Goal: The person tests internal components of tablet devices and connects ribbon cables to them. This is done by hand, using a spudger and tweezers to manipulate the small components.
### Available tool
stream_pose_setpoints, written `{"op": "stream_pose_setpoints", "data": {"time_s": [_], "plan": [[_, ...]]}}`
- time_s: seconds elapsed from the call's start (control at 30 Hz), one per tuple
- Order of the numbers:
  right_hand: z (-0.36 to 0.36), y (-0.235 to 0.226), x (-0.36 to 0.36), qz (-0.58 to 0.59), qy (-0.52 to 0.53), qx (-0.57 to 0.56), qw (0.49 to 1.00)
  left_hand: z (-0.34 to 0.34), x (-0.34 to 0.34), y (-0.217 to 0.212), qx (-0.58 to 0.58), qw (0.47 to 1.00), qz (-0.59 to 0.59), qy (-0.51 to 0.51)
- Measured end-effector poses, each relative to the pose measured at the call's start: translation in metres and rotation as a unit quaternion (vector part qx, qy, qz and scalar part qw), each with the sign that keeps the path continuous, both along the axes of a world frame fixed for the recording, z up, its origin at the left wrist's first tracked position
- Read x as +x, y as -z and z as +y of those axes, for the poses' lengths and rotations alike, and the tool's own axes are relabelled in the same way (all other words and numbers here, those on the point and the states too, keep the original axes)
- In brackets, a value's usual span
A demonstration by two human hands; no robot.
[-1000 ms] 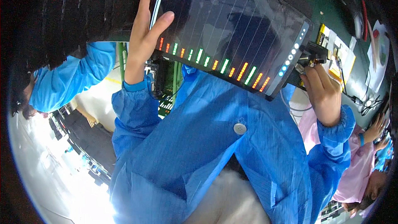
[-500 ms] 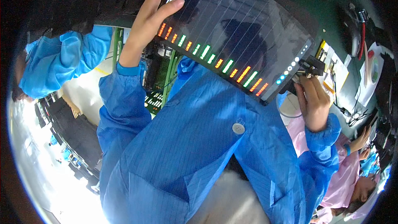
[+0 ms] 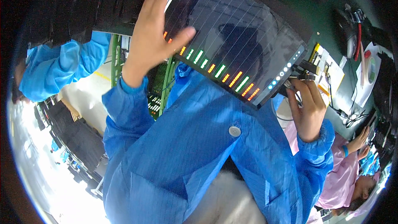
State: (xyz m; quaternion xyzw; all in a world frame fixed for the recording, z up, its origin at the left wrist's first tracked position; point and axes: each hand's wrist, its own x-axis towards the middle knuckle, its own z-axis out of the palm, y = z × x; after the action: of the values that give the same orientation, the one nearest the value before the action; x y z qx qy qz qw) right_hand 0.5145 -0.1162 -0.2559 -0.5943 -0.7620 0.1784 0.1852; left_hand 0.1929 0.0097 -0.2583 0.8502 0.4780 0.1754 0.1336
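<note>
A dark tablet (image 3: 232, 25), tilted before my chest, has its screen lit with rows of green and orange text and a strip of round icons along the right side. My left hand (image 3: 155, 37) is at its left edge, fingers stretched out and thumb spread over the screen, covering some of the text. At the tablet's lower right edge, the fingers of my right hand (image 3: 309, 110) are pinched on a small black and silvery part (image 3: 287, 85), mostly hidden by them. Just above that hand a black clamp-like block (image 3: 309, 68) sits beside the tablet.
Papers with a yellow edge (image 3: 325, 64), black cables (image 3: 350, 118) and a red-handled tool (image 3: 359, 41) lie on the green bench to the right. A person in pink (image 3: 340, 182) works at the lower right; a blue sleeve (image 3: 68, 64) shows at left. Behind my left arm stands a green rack (image 3: 161, 87).
My left hand has moved right and down, farther over the screen, now covering some text labels. The tablet and my right hand have shifted slightly left and down in the picture.
</note>
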Motion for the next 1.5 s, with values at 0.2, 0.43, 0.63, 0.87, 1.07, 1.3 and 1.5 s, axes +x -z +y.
{"op": "stream_pose_setpoints", "data": {"time_s": [0.2, 0.43, 0.63, 0.87, 1.07, 1.3, 1.5], "plan": [[-0.002, 0.002, -0.001, -0.050, -0.026, 0.110, 0.992, -0.030, 0.024, -0.007, 0.012, 0.999, 0.020, 0.047], [-0.002, 0.006, -0.003, -0.035, -0.046, 0.056, 0.997, -0.026, 0.083, -0.024, -0.006, 0.993, -0.054, 0.109], [-0.003, 0.010, -0.004, -0.016, -0.047, 0.039, 0.998, -0.029, 0.143, 0.003, -0.034, 0.981, -0.012, 0.189], [0.000, 0.013, 0.003, -0.022, -0.068, 0.052, 0.996, -0.027, 0.145, -0.002, -0.044, 0.983, 0.030, 0.176], [0.000, 0.014, 0.005, -0.005, -0.077, 0.054, 0.996, -0.027, 0.145, 0.000, -0.052, 0.983, 0.018, 0.173], [0.001, 0.015, 0.008, -0.020, -0.097, 0.057, 0.993, -0.025, 0.146, -0.001, -0.058, 0.980, 0.035, 0.186], [0.001, 0.016, 0.007, -0.028, -0.095, 0.083, 0.992, -0.024, 0.150, -0.001, -0.056, 0.977, 0.038, 0.200]]}}
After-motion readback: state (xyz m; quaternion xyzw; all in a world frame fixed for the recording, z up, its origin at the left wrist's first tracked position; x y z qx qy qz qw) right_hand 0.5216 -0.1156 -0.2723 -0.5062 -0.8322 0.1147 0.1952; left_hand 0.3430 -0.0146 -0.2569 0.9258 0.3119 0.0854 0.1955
